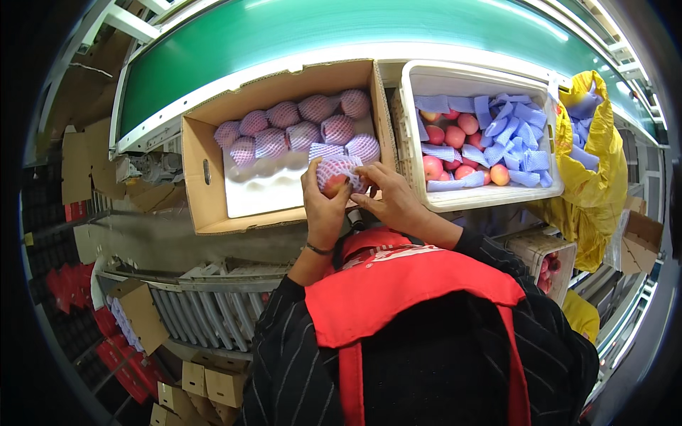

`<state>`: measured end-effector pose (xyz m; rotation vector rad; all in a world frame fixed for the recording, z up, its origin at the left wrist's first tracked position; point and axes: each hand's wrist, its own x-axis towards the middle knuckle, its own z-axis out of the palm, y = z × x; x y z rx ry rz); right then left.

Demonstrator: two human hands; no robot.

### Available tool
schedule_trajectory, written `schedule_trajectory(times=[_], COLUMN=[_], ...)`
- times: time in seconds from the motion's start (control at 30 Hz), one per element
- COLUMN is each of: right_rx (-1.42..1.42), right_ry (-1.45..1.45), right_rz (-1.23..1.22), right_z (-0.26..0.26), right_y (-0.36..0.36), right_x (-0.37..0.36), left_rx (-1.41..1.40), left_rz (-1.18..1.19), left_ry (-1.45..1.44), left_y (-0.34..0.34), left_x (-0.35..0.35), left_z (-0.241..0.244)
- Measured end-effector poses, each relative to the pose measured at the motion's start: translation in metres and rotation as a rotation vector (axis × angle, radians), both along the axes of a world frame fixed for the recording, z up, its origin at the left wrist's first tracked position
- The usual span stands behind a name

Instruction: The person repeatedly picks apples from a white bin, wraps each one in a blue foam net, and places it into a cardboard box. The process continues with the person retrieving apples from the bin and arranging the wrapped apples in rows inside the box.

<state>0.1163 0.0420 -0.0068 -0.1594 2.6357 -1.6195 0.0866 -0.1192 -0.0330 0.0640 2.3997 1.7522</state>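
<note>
My left hand (323,203) holds an apple (334,185) from its left side, over the near right part of an open cardboard box (202,194). A foam net sleeve (341,166) covers much of the apple, whose red and yellow skin shows below it. The fingers of my right hand (391,194) pinch the sleeve's right edge. Inside the box, several sleeved apples (270,142) sit in two rows at the far side of a white moulded tray (261,194). Bare hollows show at the tray's near left.
Right of the box stands a white plastic crate (485,199) with loose apples (454,137) and flat purple foam sleeves (514,136). A yellow bag (599,175) of sleeves adjoins it. Beyond runs a green conveyor belt (319,26). A roller conveyor (200,314) lies behind me at left.
</note>
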Motion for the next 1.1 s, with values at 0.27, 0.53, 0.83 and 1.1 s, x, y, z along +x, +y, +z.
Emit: schedule_trajectory(times=[0.27,0.53,0.83,1.1], right_rx=[0.103,-0.761,-0.306,-0.369], right_ry=[-0.090,-0.476,-0.186,-0.265], right_rz=[-0.003,0.254,0.124,-0.033], right_z=[-0.016,-0.025,-0.010,-0.017], right_y=[-0.022,-0.067,-0.025,0.044], right_x=[-0.009,-0.009,0.002,0.060], left_rx=[0.241,0.606,0.425,0.433], left_rz=[-0.131,-0.206,0.015,0.258], left_ry=[0.015,-0.613,-0.764,-0.897], left_y=[-0.048,-0.105,-0.115,-0.109], left_x=[0.023,-0.011,-0.083,-0.128], left_z=[0.062,0.049,-0.044,-0.164])
